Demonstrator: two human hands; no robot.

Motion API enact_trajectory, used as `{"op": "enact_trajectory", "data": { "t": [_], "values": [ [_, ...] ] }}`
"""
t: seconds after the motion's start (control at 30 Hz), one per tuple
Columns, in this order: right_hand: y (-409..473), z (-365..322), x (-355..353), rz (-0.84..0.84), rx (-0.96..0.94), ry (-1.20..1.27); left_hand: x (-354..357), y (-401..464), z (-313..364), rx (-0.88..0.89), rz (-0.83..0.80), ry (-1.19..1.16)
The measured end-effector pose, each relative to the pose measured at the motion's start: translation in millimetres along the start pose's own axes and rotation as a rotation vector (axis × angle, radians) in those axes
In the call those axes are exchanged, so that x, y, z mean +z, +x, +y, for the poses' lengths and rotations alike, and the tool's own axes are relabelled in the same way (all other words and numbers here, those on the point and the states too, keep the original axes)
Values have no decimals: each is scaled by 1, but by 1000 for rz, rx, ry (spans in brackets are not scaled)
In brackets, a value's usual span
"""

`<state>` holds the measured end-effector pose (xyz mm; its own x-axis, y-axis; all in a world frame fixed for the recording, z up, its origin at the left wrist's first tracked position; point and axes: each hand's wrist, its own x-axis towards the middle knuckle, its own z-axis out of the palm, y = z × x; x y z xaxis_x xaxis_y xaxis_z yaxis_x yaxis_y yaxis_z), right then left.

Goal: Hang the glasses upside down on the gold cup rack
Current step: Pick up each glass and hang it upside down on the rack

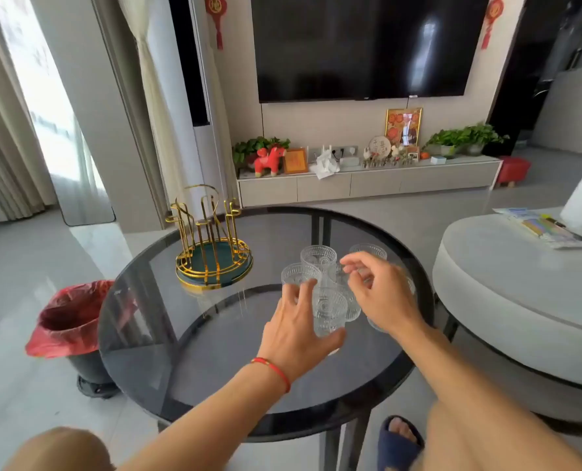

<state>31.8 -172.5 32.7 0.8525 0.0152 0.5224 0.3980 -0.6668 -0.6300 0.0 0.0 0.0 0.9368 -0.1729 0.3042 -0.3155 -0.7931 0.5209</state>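
Several clear embossed glasses (318, 261) stand upright in a cluster on the right half of the round dark glass table (214, 351). The gold cup rack (211, 243), on a green round base, stands empty at the table's far left. My left hand (296, 331) is spread around the nearest glass (328, 312), thumb on its near side and fingers on its left; I cannot tell whether it touches. My right hand (381, 294) hovers over the right side of the cluster with fingers apart, hiding a glass or two beneath it.
A bin with a red bag (68, 321) stands on the floor left of the table. A grey round pouffe (527, 294) with papers and a white roll sits close on the right. My knees and a slippered foot (398, 440) are under the near edge.
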Motion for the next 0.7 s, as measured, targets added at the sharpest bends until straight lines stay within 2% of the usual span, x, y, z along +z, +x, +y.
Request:
{"op": "enact_trajectory", "data": {
  "t": [0.13,0.27,0.37,0.43,0.57,0.7],
  "values": [
    [-11,13,12,65,131,129,19,12,7,-32,154,-15],
    [-5,3,13,79,148,248,15,16,3,-77,201,-128],
    [-14,-5,10,70,136,323,-17,19,-4,-122,217,-289],
    [-15,-13,12,43,119,405,-46,29,-14,-220,215,-527],
    [0,-33,32,-166,104,425,-79,61,-38,-432,101,-1188],
    [39,-52,68,-254,141,465,-83,78,-67,-512,49,-1488]
  ]
}}
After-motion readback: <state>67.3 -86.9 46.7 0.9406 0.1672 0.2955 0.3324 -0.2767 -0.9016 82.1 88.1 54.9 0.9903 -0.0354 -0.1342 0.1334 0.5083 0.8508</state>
